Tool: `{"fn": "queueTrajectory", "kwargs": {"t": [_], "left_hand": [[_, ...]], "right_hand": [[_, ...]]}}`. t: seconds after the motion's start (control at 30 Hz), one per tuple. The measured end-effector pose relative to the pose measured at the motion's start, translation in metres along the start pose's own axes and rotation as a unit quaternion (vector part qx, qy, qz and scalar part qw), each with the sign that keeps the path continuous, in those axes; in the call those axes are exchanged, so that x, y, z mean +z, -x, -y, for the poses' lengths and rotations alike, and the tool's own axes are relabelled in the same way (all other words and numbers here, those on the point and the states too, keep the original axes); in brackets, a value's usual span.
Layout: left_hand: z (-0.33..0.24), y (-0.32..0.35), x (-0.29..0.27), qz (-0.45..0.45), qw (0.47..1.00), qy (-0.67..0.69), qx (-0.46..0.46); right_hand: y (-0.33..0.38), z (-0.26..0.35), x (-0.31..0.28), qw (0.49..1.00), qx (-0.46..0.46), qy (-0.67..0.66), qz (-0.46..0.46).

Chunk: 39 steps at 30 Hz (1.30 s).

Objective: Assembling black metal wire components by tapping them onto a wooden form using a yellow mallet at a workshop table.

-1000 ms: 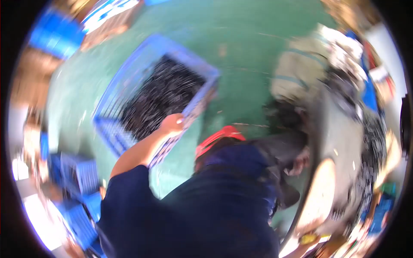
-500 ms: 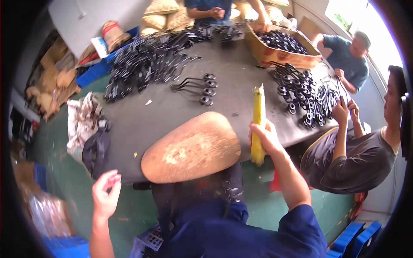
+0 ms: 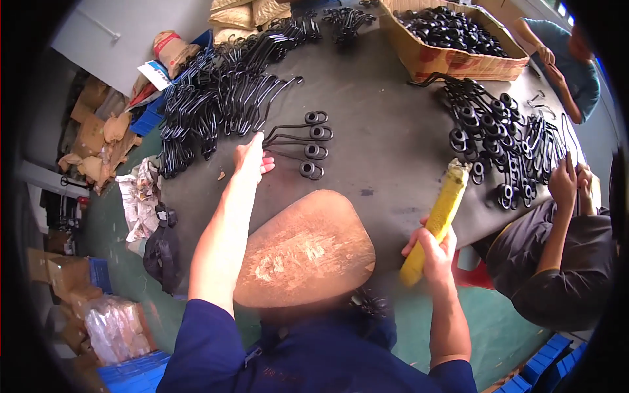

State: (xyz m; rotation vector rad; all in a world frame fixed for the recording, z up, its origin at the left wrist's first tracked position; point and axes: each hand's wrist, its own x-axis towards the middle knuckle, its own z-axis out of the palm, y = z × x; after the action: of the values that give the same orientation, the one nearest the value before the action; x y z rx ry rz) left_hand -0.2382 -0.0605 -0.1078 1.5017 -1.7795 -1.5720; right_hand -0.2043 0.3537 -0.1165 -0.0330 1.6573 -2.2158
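Note:
My right hand (image 3: 436, 252) is closed around a thick yellow bar (image 3: 444, 204) with a rough, frayed upper end, held tilted off the table's near edge. My left hand (image 3: 251, 158) reaches forward over the table, fingers apart, its fingertips at the bent ends of several black metal rods with ringed ends (image 3: 316, 133). Whether it touches them I cannot tell. Below the rods, a worn brown rounded board (image 3: 308, 252) lies at the near edge, its middle scuffed pale. A large heap of bent black rods (image 3: 242, 98) spreads just beyond my left hand.
A cardboard box (image 3: 452, 62) of small black parts stands at the far right, with a pile of ringed rods (image 3: 488, 128) before it. Two people work along the right side. A dark bag (image 3: 162, 252) and crumpled sacking (image 3: 139, 196) hang at the table's left edge.
My left hand has moved from beside the table's near left up and forward to the row of ringed rods. The yellow bar in my right hand has gone right and down and now leans.

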Motion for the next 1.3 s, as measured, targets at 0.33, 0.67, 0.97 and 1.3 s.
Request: {"fn": "queueTrajectory", "kwargs": {"t": [0.33,0.67,0.97,1.3], "left_hand": [[0.005,-0.036,-0.006,0.076,0.997,-0.005,0.034],[-0.021,-0.008,-0.014,0.129,0.967,0.140,0.171],[-0.086,0.025,-0.008,0.179,0.910,-0.054,0.369],[-0.089,0.063,-0.049,0.206,0.876,0.002,0.436]], "right_hand": [[-0.004,0.002,0.004,1.000,0.007,0.009,0.001],[-0.005,-0.001,0.004,0.999,-0.017,0.028,0.023],[-0.005,0.004,0.009,0.999,-0.010,0.053,0.010],[-0.007,-0.002,0.008,0.998,-0.012,0.068,0.013]]}}
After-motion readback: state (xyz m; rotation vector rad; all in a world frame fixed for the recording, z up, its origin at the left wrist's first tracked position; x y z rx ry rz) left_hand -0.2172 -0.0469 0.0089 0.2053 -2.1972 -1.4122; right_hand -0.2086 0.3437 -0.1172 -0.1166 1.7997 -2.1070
